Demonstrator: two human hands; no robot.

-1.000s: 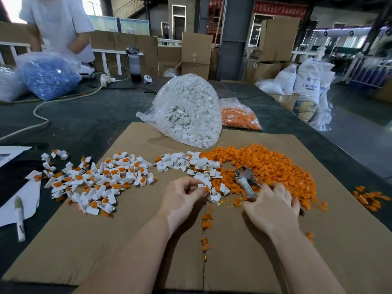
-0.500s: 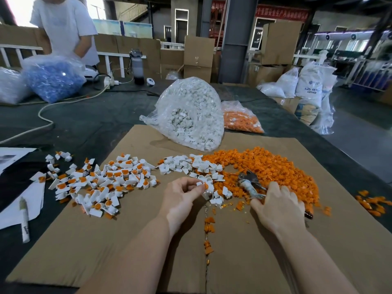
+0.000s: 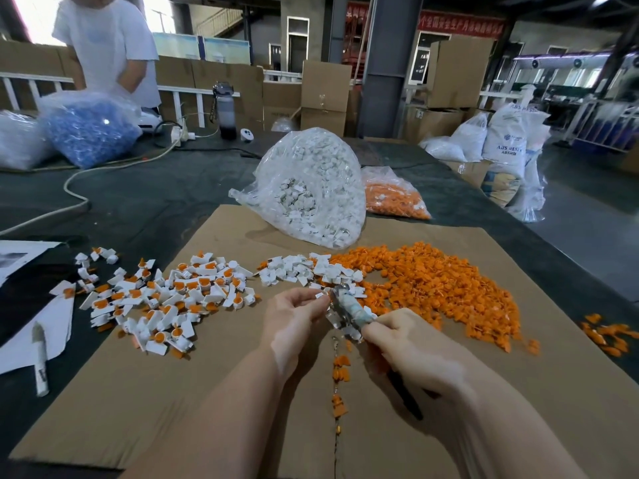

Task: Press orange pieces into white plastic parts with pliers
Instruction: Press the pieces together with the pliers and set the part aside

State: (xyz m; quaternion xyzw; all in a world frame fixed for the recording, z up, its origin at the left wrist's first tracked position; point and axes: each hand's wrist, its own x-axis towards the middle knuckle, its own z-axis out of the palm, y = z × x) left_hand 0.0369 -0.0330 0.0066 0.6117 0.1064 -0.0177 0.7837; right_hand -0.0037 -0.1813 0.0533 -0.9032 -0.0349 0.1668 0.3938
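My bench (image 3: 145, 202) is covered in dark cloth, with a sheet of brown cardboard (image 3: 214, 385) laid over it in front of me. At far left lie white papers (image 3: 52, 326) and a marker (image 3: 39, 361), and behind them a bag of blue parts (image 3: 88, 127) near a person in a white shirt (image 3: 110, 46). On the cardboard's left sits a heap of white parts already fitted with orange (image 3: 162, 302). Further back stand a bag of white parts (image 3: 311, 188) and, beside it, a bag of orange pieces (image 3: 394, 198). Loose white plastic parts (image 3: 297, 271) touch the big spread of orange pieces (image 3: 439, 292) to their right.

My left hand (image 3: 294, 316) pinches one small white part (image 3: 322, 296) between thumb and fingertips, right at the pliers' nose. My right hand (image 3: 411, 344) is curled around the pliers (image 3: 347, 312), whose dark handle end pokes out below my wrist.

The pliers and the part are blurred; I cannot tell how the jaws stand. Stacked cartons (image 3: 323, 95) and white sacks (image 3: 508, 143) fill the room behind.
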